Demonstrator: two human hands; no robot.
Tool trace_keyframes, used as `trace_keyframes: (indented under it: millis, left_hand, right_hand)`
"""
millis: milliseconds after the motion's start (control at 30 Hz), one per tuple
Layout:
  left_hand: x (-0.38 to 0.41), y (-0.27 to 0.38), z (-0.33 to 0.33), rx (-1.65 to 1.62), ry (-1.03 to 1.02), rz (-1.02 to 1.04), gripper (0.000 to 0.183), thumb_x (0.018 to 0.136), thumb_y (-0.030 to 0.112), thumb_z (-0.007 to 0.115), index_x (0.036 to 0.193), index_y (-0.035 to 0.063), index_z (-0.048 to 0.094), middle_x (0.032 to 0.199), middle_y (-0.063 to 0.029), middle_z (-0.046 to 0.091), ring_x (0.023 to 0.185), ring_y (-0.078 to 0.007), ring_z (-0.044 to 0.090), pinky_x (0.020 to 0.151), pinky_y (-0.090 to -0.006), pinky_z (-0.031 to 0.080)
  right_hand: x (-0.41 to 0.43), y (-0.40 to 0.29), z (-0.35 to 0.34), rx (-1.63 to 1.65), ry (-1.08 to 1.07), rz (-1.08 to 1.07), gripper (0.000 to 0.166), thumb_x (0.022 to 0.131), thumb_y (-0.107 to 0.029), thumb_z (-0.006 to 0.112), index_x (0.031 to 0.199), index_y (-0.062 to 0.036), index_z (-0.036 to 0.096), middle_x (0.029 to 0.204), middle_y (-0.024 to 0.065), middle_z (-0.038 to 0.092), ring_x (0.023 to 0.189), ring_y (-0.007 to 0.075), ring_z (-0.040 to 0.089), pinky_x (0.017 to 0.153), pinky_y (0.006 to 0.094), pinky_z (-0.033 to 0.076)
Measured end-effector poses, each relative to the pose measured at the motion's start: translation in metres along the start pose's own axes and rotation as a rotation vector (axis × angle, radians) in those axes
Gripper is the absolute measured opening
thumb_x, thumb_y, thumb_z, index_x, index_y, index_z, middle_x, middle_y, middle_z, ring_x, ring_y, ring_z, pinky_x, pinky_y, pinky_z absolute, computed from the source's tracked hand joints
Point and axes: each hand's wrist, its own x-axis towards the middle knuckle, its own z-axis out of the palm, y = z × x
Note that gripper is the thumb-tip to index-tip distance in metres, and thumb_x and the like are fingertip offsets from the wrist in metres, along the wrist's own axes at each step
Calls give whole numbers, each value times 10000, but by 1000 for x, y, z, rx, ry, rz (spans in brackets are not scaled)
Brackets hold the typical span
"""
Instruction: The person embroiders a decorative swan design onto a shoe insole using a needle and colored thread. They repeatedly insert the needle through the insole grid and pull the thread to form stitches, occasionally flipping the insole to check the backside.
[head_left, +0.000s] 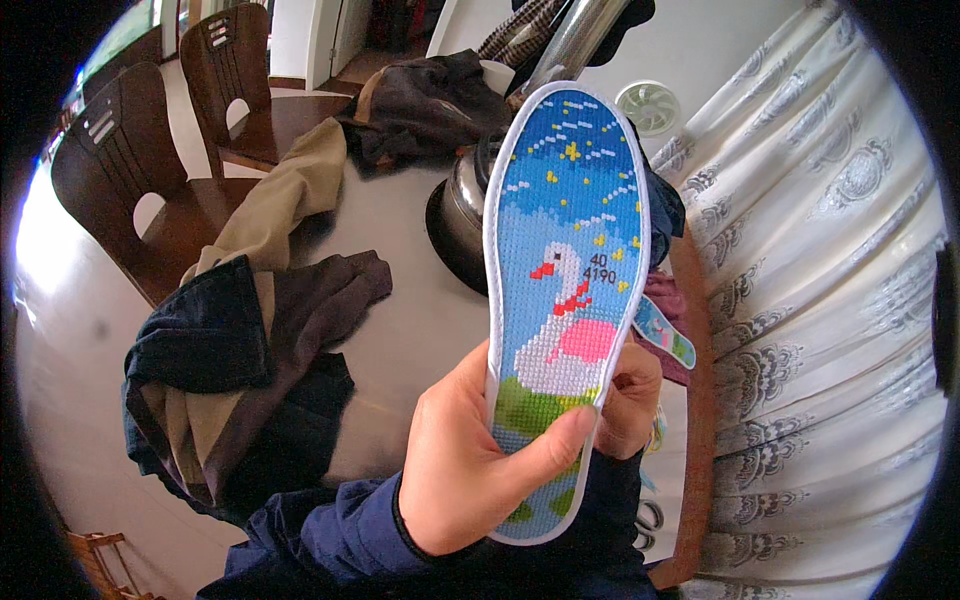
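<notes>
My left hand (465, 457) grips a cross-stitch insole (562, 225) by its lower part, thumb across the front. The insole stands nearly upright before me, with a white edging, a white goose, a starry blue sky and green patches. Printed digits sit beside the goose's neck. Behind the insole's right edge is my right hand (634, 401), its fingers curled and partly hidden; whether it pinches anything is not visible. A second insole (664, 330) with a similar pattern lies on a maroon cloth (667, 289) to the right. Coloured threads (658, 431) show beside my right hand.
Scissors (649, 521) lie near the table's wooden edge (694, 450) at right. A metal kettle (461, 202) stands behind the insole. Dark and tan clothing (225, 375) covers the table's left side. Wooden chairs (120, 157) stand beyond; a patterned curtain (810, 337) hangs at right.
</notes>
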Motion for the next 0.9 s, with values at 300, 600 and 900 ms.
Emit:
trace_keyframes:
  millis: [300,600,900]
  left_hand:
    - [3,-2,-6,71,-7,32,399,766,141,683,1084,-31,514,897,-87,624,812,-100,573,736,-263,474]
    - [1,-3,-3,126,34,81,385,764,168,679,1069,-21,539,873,-111,640,804,-123,598,735,-280,480]
    - [12,0,-14,24,-93,-92,339,812,155,665,1052,-45,534,906,-89,637,828,-109,591,730,-260,480]
  right_hand:
    - [-3,6,3,27,58,123,169,757,-146,709,796,-1,632,944,116,590,706,138,556,564,222,405]
    - [-2,6,5,30,64,69,183,740,-163,725,779,-8,637,962,139,599,733,153,561,579,232,410]
    - [-2,-21,6,-690,159,-334,193,582,3,754,750,-48,674,751,62,518,642,138,486,550,216,363]
